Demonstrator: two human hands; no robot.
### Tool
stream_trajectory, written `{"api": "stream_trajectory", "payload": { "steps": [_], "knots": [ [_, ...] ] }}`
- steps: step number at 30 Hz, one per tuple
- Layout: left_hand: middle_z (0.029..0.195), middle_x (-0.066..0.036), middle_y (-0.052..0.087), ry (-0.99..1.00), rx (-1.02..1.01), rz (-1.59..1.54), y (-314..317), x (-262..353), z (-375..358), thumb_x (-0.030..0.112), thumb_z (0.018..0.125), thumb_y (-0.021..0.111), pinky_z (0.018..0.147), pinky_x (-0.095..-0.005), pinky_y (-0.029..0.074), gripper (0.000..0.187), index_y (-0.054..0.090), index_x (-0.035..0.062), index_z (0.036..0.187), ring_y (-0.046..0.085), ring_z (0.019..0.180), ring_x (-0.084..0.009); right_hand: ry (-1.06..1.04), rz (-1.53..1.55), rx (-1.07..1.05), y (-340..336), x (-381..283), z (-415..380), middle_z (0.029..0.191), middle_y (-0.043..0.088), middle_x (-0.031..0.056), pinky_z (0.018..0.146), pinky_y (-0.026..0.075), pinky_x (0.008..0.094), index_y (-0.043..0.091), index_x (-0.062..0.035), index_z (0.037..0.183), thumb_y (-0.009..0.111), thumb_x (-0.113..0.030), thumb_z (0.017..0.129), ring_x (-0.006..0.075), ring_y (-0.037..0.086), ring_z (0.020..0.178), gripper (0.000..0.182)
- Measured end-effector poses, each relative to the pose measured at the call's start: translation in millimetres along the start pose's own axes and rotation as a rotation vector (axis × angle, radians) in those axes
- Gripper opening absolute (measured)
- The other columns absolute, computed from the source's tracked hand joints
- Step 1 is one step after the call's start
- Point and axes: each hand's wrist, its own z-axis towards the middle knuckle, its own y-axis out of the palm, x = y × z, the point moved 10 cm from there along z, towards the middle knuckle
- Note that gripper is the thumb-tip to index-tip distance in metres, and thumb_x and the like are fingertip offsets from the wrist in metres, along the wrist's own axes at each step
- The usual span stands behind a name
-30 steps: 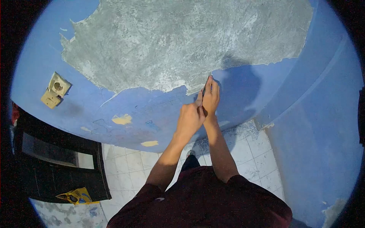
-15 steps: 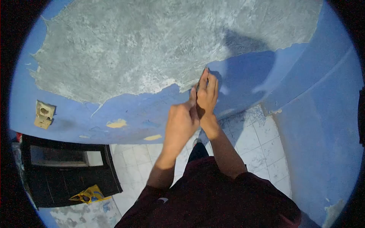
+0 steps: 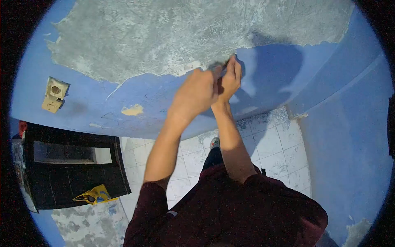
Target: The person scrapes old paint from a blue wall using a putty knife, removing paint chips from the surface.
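Right hand [image 3: 230, 80] pinches slim dark tool [image 3: 225, 64], mostly hidden, near gray patch [image 3: 164, 37] lower edge. Left hand [image 3: 195, 92] curled just beside it, blurred; can't tell grip. Blue paint [image 3: 271, 70] right of hands.

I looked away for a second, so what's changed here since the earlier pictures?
The left hand has moved up the wall, its knuckles now overlapping the lower edge of the bare grey patch. Whether any grip changed is hidden. The right hand stays near that edge; the beige wall fitting is unchanged.
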Motion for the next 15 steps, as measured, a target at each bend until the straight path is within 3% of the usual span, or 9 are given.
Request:
{"api": "stream_trajectory", "payload": {
  "steps": [1, 4, 5, 7, 8, 10, 15],
  "knots": [
    [0.072, -0.03, 0.06, -0.003, 0.02, -0.094, 2, 6, -6, 0.003, 0.078, 0.056, 0.065, -0.0514, 0.049, 0.036, 0.061, -0.0023, 0.113, 0.06, 0.07, -0.0468, -0.013, 0.042, 0.05, -7, 3, -4, 0.118, 0.054, 0.0226, 0.094, 0.042, 0.0455, 0.046, 0.0086, 0.133, 0.06, -0.02, 0.083, 0.0399, 0.052, 0.108, 0.059],
    [0.075, -0.03, 0.061, -0.087, 0.013, -0.175, 17, 13, -22, 0.001, 0.079, 0.054, 0.065, -0.0513, 0.049, 0.045, 0.055, -0.0028, 0.124, 0.061, 0.072, -0.0462, -0.054, 0.064, 0.112, -21, 10, -7, 0.12, 0.055, 0.0228, 0.093, 0.044, 0.0454, 0.046, 0.0064, 0.134, 0.059, -0.016, 0.084, 0.0409, 0.053, 0.107, 0.057],
    [0.075, -0.03, 0.061, -0.082, 0.011, -0.177, 26, 14, -28, 0.001, 0.079, 0.054, 0.065, -0.0513, 0.049, 0.045, 0.055, -0.0028, 0.124, 0.061, 0.072, -0.0462, -0.107, 0.018, 0.125, -24, 5, -8, 0.118, 0.057, 0.022, 0.091, 0.046, 0.0421, 0.051, 0.007, 0.13, 0.06, -0.011, 0.083, 0.038, 0.056, 0.106, 0.051],
    [0.077, -0.027, 0.062, -0.12, 0.208, -0.222, 22, 5, -39, -0.001, 0.079, 0.054, 0.062, -0.048, 0.049, 0.048, 0.056, -0.0019, 0.127, 0.063, 0.07, -0.0427, -0.132, 0.017, 0.08, -23, 0, -7, 0.118, 0.059, 0.0196, 0.09, 0.048, 0.0386, 0.054, 0.0049, 0.128, 0.062, -0.002, 0.081, 0.034, 0.059, 0.106, 0.048],
    [0.077, -0.027, 0.062, -0.113, 0.206, -0.218, 23, 7, -42, -0.001, 0.079, 0.054, 0.062, -0.048, 0.049, 0.048, 0.056, -0.0019, 0.127, 0.063, 0.07, -0.0427, -0.13, 0.018, 0.089, -21, 0, -6, 0.118, 0.059, 0.0196, 0.09, 0.048, 0.0386, 0.054, 0.0049, 0.128, 0.062, -0.002, 0.081, 0.034, 0.059, 0.106, 0.048],
    [0.078, -0.024, 0.062, -0.231, 0.318, -0.218, 14, -4, -51, 0.0, 0.084, 0.057, 0.06, -0.0376, 0.046, 0.04, 0.06, 0.0019, 0.124, 0.06, 0.064, -0.0357, -0.226, -0.068, 0.06, -11, -8, -5, 0.119, 0.059, 0.0172, 0.09, 0.048, 0.0389, 0.052, 0.0004, 0.131, 0.062, 0.0, 0.079, 0.0335, 0.059, 0.107, 0.053],
    [0.071, -0.019, 0.063, -0.253, 0.427, -0.182, 9, -7, -43, 0.003, 0.085, 0.061, 0.055, -0.0339, 0.044, 0.03, 0.067, 0.0016, 0.114, 0.057, 0.054, -0.0262, -0.226, -0.116, 0.057, -7, -7, 10, 0.111, 0.059, 0.0151, 0.086, 0.049, 0.0404, 0.05, -0.001, 0.134, 0.061, 0.003, 0.078, 0.0328, 0.059, 0.101, 0.057]
  ]
}}
